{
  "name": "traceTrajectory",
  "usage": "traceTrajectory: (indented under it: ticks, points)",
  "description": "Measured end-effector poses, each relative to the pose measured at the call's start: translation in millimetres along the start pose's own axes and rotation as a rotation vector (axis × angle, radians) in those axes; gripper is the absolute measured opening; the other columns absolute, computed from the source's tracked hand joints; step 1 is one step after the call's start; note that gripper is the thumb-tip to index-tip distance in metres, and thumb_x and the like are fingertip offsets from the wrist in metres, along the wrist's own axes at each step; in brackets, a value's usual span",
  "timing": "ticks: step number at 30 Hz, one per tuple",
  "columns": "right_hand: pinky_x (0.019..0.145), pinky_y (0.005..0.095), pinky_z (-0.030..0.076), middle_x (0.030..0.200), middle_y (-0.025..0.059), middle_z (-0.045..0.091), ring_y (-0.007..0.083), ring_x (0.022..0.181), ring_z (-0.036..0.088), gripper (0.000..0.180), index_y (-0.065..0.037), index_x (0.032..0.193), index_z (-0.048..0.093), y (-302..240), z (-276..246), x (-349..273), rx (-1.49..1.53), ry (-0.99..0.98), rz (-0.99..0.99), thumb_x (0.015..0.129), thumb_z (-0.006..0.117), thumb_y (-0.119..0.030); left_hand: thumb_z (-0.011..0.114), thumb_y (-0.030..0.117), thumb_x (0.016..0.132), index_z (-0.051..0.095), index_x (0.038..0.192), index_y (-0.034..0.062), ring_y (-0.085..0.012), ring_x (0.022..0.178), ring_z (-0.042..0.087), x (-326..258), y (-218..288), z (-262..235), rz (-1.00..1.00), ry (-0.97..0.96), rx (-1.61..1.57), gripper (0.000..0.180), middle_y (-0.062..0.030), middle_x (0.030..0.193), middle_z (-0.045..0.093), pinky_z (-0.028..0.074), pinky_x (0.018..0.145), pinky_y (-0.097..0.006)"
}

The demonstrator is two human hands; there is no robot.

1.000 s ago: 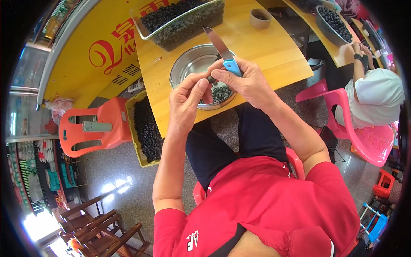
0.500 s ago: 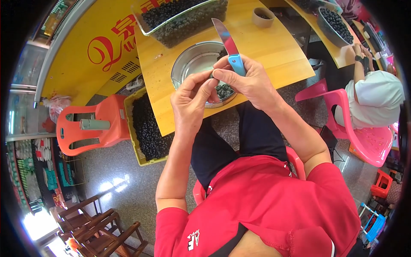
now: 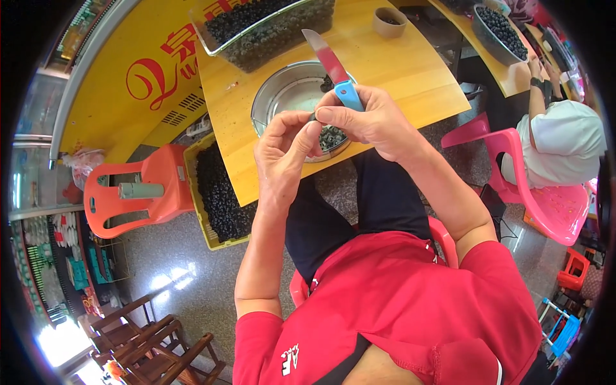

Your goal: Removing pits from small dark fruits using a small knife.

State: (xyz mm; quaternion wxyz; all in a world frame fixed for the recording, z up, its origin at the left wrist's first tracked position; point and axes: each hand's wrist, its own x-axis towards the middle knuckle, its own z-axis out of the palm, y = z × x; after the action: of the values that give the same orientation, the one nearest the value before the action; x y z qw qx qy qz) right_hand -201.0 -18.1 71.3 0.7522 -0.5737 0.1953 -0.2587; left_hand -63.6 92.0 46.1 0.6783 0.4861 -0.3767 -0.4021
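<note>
My right hand (image 3: 371,119) is closed round the blue handle (image 3: 349,96) of a knife (image 3: 330,61). Its blade points up and away, with a red sheen. The right thumb meets the fingertips of my left hand (image 3: 285,138), which pinch a small dark piece (image 3: 312,117); its kind is mostly hidden. Both hands are held above the near part of a round metal basin (image 3: 273,96). Inside it, small greenish-grey round pieces (image 3: 330,136) lie close to my hands, partly covered by them, and darker ones sit beyond.
A clear tub (image 3: 269,38) of small dark round pieces and a beige cup (image 3: 389,23) stand on the wooden table (image 3: 420,77). Left of the table are a yellow crate (image 3: 215,240) of dark pieces and an orange chair (image 3: 163,186). A person (image 3: 568,138) sits at right on a pink chair (image 3: 523,173).
The view has shifted slightly. The knife blade has tilted a little to the left. Both hands keep their hold, fingertips still together over the basin.
</note>
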Motion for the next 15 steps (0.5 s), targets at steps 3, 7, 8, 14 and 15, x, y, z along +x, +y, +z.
traceTrajectory:
  ticks: [3,7,8,14,15]
  points:
    - [0.045,0.0169,0.028,0.067,-0.0062,0.054,-0.0003,0.053,0.041,0.019,-0.004,0.093,0.066,1,-5,-1,0.084,0.013,0.109,0.087,0.07,-0.021,0.065,0.01,0.09,0.059,0.104,0.0001,-0.0089,0.066,0.055,0,-1,2,0.012,-0.028,-0.042,0.018,-0.0028,0.083,0.061,0.044,0.061,-0.022]
    - [0.046,0.0185,0.028,0.065,-0.0057,0.052,0.0013,0.052,0.04,0.019,-0.007,0.091,0.066,3,-8,0,0.13,0.006,0.114,0.084,0.072,-0.024,0.066,0.01,0.089,0.06,0.102,0.0008,-0.0091,0.066,0.055,5,-6,1,-0.065,-0.034,-0.17,0.018,-0.0025,0.082,0.061,0.044,0.061,-0.022]
    - [0.046,0.0185,0.028,0.065,-0.0057,0.052,0.0013,0.052,0.04,0.019,-0.007,0.091,0.066,4,-9,1,0.131,0.007,0.114,0.084,0.072,-0.024,0.066,0.01,0.089,0.06,0.102,0.0008,-0.0091,0.066,0.055,6,-7,1,-0.065,-0.035,-0.17,0.018,-0.0025,0.082,0.061,0.044,0.061,-0.022]
    - [0.044,0.017,0.028,0.062,-0.0073,0.05,-0.0005,0.05,0.04,0.019,-0.005,0.093,0.066,6,-11,0,0.155,0.023,0.121,0.087,0.069,-0.022,0.068,0.01,0.088,0.059,0.102,0.0008,-0.0084,0.066,0.054,9,-13,2,-0.057,-0.015,-0.152,0.019,-0.0031,0.082,0.062,0.044,0.061,-0.021]
    - [0.044,0.0168,0.028,0.062,-0.0074,0.05,-0.0005,0.05,0.039,0.019,-0.005,0.094,0.065,6,-10,0,0.137,0.036,0.108,0.088,0.069,-0.022,0.068,0.01,0.088,0.059,0.102,0.001,-0.008,0.066,0.054,9,-13,3,-0.049,-0.021,-0.151,0.019,-0.0032,0.083,0.062,0.044,0.061,-0.021]
